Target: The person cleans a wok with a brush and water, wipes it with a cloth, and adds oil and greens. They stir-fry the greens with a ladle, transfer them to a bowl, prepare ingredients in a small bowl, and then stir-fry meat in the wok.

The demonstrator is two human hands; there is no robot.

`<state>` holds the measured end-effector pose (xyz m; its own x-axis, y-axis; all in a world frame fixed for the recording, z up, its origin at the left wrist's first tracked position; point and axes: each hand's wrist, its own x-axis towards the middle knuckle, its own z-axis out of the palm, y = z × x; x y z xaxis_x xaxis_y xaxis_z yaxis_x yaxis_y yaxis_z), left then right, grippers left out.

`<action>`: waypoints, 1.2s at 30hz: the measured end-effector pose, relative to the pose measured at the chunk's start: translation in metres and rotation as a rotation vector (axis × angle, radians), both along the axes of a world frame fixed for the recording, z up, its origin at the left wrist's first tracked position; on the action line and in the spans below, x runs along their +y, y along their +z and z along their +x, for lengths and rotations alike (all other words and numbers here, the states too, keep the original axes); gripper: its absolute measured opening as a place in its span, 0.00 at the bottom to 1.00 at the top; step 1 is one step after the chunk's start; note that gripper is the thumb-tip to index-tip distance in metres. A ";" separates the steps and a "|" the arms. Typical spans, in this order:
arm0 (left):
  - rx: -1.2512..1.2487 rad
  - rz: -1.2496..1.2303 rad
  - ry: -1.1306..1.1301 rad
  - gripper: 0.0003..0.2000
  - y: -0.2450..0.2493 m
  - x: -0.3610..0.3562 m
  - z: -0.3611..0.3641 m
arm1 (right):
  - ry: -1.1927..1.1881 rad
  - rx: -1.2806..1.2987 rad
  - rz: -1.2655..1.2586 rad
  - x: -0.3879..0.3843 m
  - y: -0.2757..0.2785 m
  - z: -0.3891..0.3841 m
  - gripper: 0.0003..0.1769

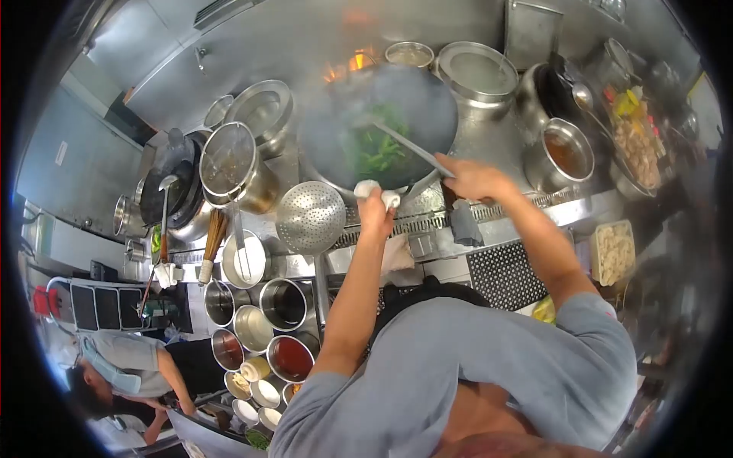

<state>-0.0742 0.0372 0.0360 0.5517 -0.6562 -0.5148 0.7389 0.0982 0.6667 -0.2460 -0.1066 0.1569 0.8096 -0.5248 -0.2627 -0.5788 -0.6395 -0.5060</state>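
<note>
A large dark wok sits on the stove with green vegetables in it, under steam. My left hand is closed around a folded white cloth at the wok's near rim. Whatever part of the wok lies under the cloth is hidden. My right hand grips the handle of a long metal ladle, which reaches down over the vegetables. Steam blurs the ladle's head.
Flames rise behind the wok. A perforated strainer lies to its left, near a pot with a mesh sieve. Rightward stand a pot of brown liquid and a meat tray. Sauce containers crowd the lower left; another person stands beyond.
</note>
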 end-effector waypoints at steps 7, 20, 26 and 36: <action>0.006 0.025 0.047 0.08 0.010 0.036 -0.017 | -0.009 0.043 0.223 0.035 0.079 -0.068 0.34; -0.097 0.056 0.057 0.19 -0.012 0.031 -0.026 | -0.084 -0.086 0.060 0.041 -0.005 -0.078 0.38; -0.090 0.091 0.019 0.11 -0.022 -0.019 0.053 | -0.037 0.025 0.021 0.040 0.004 -0.118 0.38; -0.080 -0.164 -0.184 0.26 -0.012 0.102 0.011 | -0.421 -0.515 0.686 -0.064 -0.060 0.029 0.36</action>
